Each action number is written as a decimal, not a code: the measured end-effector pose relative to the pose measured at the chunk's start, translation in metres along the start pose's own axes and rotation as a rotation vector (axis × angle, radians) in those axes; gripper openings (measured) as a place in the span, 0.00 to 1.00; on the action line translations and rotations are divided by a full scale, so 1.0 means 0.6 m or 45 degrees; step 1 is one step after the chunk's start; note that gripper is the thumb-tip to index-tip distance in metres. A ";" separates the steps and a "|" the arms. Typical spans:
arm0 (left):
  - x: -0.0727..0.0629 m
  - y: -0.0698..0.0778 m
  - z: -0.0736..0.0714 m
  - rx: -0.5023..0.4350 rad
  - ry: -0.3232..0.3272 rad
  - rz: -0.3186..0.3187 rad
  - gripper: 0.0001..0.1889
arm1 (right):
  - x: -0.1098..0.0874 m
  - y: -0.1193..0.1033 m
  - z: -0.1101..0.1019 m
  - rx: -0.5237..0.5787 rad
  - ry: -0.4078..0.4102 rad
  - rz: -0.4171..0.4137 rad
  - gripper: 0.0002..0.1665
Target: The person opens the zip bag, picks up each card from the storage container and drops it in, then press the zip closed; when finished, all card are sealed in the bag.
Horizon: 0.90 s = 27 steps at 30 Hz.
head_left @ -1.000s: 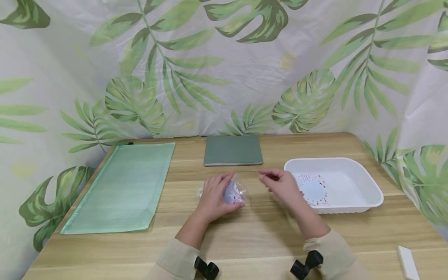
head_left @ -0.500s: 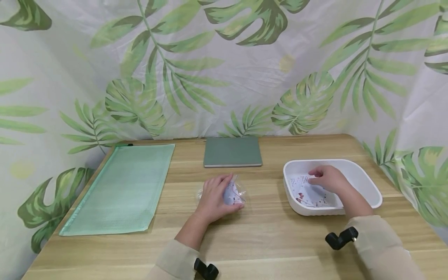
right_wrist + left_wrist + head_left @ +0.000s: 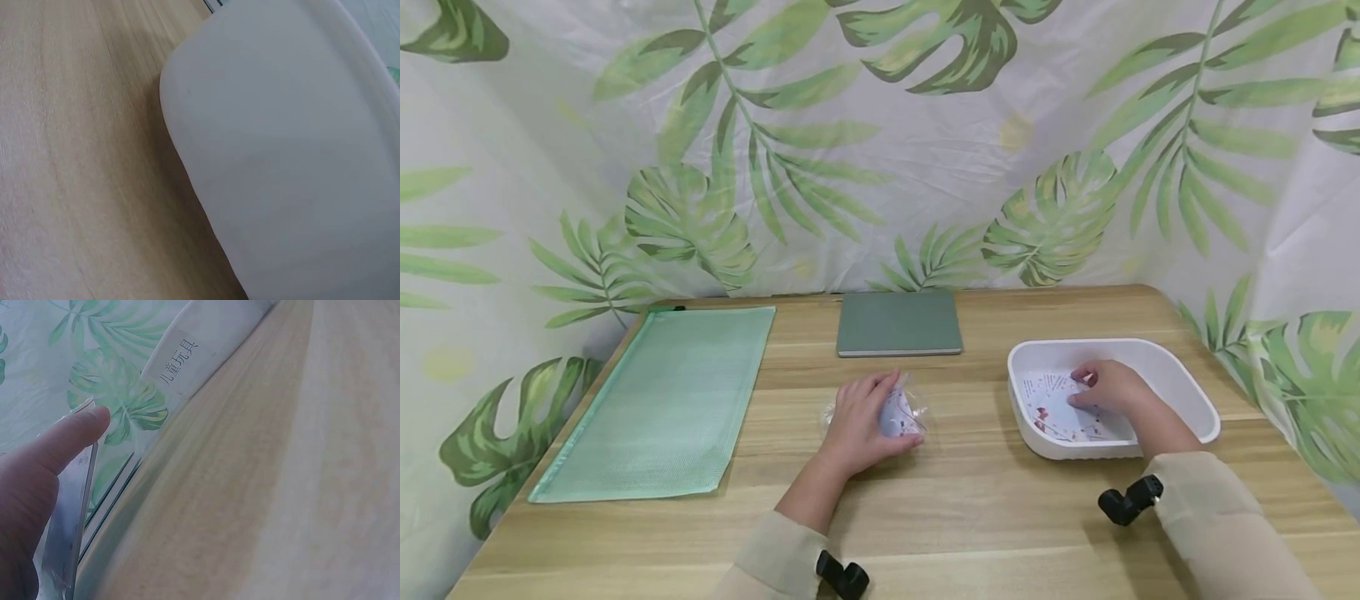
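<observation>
In the head view my left hand (image 3: 853,425) grips a clear plastic bag (image 3: 904,412) in the middle of the table, a pale printed card showing inside. The left wrist view shows the thumb (image 3: 75,437) laid along the upper edge of this bag (image 3: 65,531), which stands on edge. My right hand (image 3: 1116,392) is inside the white plastic tray (image 3: 1195,408), thumb and index finger bent with a gap between them. Below its fingertips lies a pale card (image 3: 1052,408) printed with red flowers and small text. In the right wrist view the tray wall (image 3: 269,137) hides that hand.
A dark green notebook (image 3: 898,323) lies at the back of the wooden table (image 3: 955,517). On the left is a mint green mesh zip pouch (image 3: 662,408). A leaf-patterned cloth (image 3: 925,167) hangs behind. The tray's wall bears a printed label (image 3: 178,361).
My right hand has moved right from beside the bag into the tray, then shifted slightly right over the card. The left hand has stayed on the bag.
</observation>
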State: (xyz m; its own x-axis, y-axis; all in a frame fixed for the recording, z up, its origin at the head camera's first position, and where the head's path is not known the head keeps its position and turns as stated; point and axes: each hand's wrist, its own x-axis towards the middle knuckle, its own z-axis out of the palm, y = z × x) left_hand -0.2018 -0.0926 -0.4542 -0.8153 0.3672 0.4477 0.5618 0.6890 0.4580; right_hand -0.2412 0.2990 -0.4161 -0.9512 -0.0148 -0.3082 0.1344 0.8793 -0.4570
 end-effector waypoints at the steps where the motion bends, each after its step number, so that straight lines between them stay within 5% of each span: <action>1: 0.000 0.000 -0.001 -0.002 -0.006 -0.006 0.49 | 0.001 0.000 -0.001 -0.002 0.005 -0.007 0.35; 10: 0.000 -0.001 0.000 -0.010 -0.012 -0.014 0.50 | -0.015 0.000 -0.015 0.119 0.063 -0.032 0.27; 22: 0.002 0.001 -0.003 -0.014 -0.019 -0.018 0.50 | -0.074 0.001 -0.045 0.575 0.298 -0.146 0.30; 27: -0.001 -0.001 0.000 -0.017 -0.032 -0.039 0.50 | -0.091 -0.028 -0.038 0.841 0.406 -0.210 0.09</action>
State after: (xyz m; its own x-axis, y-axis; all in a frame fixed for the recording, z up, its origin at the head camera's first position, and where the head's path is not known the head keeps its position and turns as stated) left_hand -0.2017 -0.0930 -0.4547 -0.8353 0.3616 0.4142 0.5382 0.6920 0.4812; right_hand -0.1978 0.2961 -0.3726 -0.9942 0.1055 0.0181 0.0266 0.4077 -0.9127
